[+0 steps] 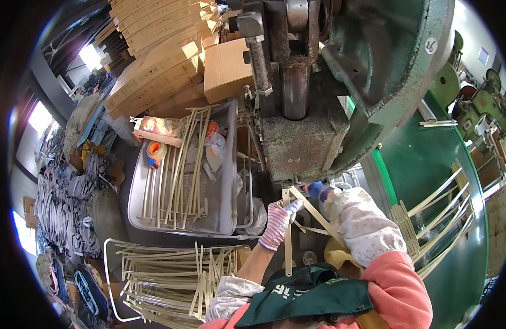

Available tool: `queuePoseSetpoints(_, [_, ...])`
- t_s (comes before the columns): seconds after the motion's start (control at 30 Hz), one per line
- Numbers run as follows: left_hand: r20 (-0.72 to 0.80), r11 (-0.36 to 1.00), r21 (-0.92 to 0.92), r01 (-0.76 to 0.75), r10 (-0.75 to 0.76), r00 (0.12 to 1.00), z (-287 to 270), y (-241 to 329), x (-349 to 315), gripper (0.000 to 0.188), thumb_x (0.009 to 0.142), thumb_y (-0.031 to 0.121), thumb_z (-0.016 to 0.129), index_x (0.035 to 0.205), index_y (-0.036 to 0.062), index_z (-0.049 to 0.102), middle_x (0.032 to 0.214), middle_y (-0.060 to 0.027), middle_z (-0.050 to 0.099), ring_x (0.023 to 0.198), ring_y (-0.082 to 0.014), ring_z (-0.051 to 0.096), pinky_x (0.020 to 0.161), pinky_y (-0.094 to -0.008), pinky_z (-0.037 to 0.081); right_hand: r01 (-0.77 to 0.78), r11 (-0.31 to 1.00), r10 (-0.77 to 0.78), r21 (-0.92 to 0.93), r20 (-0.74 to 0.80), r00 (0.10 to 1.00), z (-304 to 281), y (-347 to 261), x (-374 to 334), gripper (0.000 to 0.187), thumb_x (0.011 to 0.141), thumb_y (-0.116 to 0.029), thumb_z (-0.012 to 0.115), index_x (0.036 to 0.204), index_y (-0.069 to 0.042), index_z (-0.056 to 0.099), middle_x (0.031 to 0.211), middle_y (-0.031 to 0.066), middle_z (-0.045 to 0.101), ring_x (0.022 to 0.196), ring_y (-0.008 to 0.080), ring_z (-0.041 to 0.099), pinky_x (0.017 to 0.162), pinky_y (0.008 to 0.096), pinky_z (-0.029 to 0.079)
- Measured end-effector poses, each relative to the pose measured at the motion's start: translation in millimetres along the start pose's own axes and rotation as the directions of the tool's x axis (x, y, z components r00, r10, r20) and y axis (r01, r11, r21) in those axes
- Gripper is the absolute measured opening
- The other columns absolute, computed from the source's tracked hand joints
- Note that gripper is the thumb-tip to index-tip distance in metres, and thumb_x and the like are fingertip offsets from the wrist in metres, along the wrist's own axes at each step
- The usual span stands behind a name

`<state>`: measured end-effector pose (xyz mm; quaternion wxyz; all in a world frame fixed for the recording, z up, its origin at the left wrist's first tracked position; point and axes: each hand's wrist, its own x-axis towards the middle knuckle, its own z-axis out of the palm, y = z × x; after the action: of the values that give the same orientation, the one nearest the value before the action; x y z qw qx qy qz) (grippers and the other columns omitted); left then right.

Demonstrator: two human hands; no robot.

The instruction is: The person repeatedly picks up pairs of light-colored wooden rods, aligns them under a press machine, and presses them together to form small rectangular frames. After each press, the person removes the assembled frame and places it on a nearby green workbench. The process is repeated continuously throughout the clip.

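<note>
Meeting in a narrow V just under the press block [305,148], two flat cream strips reach down toward the person's body. One, the upright strip [288,249], runs nearly straight down to the apron [319,293]; the other, the slanting strip [319,216], runs down to the right, past the right forearm. The left hand [276,222], in a striped glove, is closed around the upright strip near its upper end. The right hand [317,190], in a blue glove, is beside the top of the slanting strip, partly hidden by the block and the cuff; whether its fingers grip anything, I cannot tell. The hands are near each other but apart. A pale sleeve cover [368,225] wraps the right forearm.

Above the hands stands the press's green frame [395,93], with a dark ram [295,93] going into the block. Left of the press, a white tub [229,175] holds long strips, a tape roll [156,149] and a small box [158,130]. Nearer the person, a white rack [107,268] carries a heap of strips [160,274]. More strips lie on the green table [423,148] at right. Cartons [154,77] rise behind the tub.
</note>
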<state>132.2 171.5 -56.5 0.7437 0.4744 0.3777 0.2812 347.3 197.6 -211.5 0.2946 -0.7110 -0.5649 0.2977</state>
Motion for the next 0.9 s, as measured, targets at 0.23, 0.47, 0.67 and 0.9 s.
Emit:
queuePoseSetpoints(0.23, [-0.081,0.998,0.043,0.051,-0.047,0.996,-6.1,-20.0,1.4,0.021,0.081,0.018,0.067,0.063,0.0087,0.061,0.050,0.0056,0.047,0.040,-0.0029,0.038,0.038,-0.0218,0.023,-0.027,0.989,0.022,0.148,0.030,0.999,9.7,3.6,-6.5,0.018,0.087,-0.023,0.056,0.094,-0.008,0.064,0.072,0.0046,0.062,0.060,0.0180,0.058,0.056,0.0316,0.048])
queuePoseSetpoints(0.47, [-0.088,0.982,-0.169,-0.088,0.074,0.993,-14.2,-29.3,-13.4,0.017,0.088,0.019,0.051,0.083,0.0059,0.061,0.054,0.0026,0.046,0.046,-0.0048,0.038,0.046,-0.0191,0.029,-0.049,0.956,0.031,0.289,0.067,0.997,-6.5,-15.1,-24.6,0.018,0.087,-0.022,0.056,0.096,-0.008,0.063,0.075,0.0050,0.062,0.062,0.0182,0.058,0.057,0.0324,0.048])
queuePoseSetpoints(0.67, [-0.038,0.982,-0.147,-0.117,0.113,0.993,-17.3,-32.6,-15.1,0.022,0.091,0.016,0.049,0.106,0.0043,0.059,0.061,0.0035,0.048,0.050,-0.0049,0.041,0.047,-0.0189,0.032,-0.074,0.909,0.034,0.411,0.104,0.994,-23.6,-30.2,-42.3,0.019,0.088,-0.021,0.055,0.098,-0.008,0.062,0.077,0.0055,0.062,0.064,0.0185,0.058,0.057,0.0331,0.048])
queuePoseSetpoints(0.9, [-0.046,0.973,-0.154,-0.174,0.168,0.985,-15.2,-34.1,-9.6,0.023,0.091,0.012,0.047,0.110,0.0041,0.058,0.062,0.0027,0.048,0.051,-0.0057,0.043,0.047,-0.0201,0.033,-0.134,0.812,0.022,0.568,0.199,0.980,-46.4,-44.5,-60.6,0.019,0.088,-0.021,0.055,0.101,-0.007,0.060,0.079,0.0060,0.062,0.065,0.0187,0.058,0.059,0.0339,0.049])
